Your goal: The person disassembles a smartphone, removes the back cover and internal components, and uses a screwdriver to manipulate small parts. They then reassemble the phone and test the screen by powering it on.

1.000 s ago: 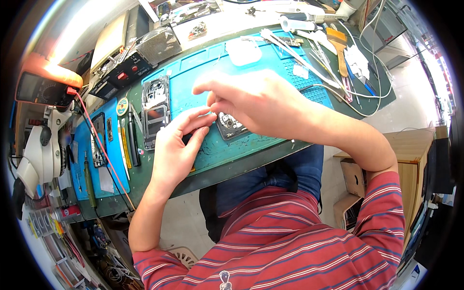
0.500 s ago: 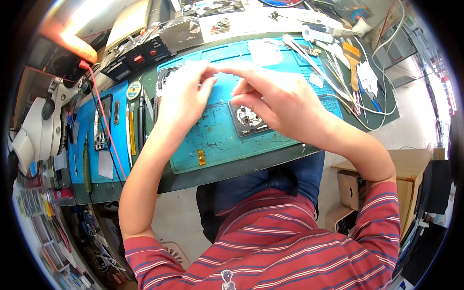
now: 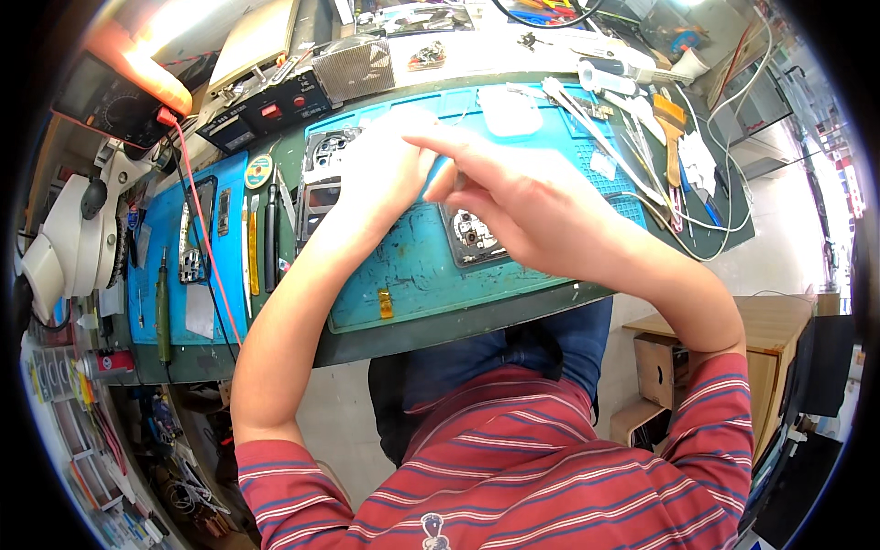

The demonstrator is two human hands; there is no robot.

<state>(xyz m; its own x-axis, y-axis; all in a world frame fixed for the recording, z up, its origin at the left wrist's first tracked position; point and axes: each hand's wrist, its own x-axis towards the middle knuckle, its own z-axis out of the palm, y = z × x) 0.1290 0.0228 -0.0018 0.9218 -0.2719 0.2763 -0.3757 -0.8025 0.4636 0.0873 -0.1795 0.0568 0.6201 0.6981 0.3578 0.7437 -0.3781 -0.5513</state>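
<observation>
My left hand (image 3: 394, 165) is over the blue mat (image 3: 431, 293), washed out by glare, with its fingers drawn together. Reaching across to meet it, my right hand (image 3: 527, 197) has a bent index finger at the left hand's fingers and the rest curled. Whatever lies between the fingers, if anything, is too small or hidden to name. Beneath my right hand a dark opened phone part (image 3: 472, 240) with metal pieces lies on the mat, partly covered. Left of my left hand is another opened phone housing (image 3: 319, 197), partly behind the wrist.
A gold tape piece (image 3: 385, 302) lies near the mat's front edge. Left are a black box with red switches (image 3: 268, 112), a multimeter (image 3: 110, 105), a solder spool (image 3: 258, 171) and pen-like tools. A brush (image 3: 671, 128), tweezers and white cables are at right.
My left hand has shifted right, closer to my right hand, uncovering more of the left phone housing. My right hand has moved slightly down. The view has tilted a little.
</observation>
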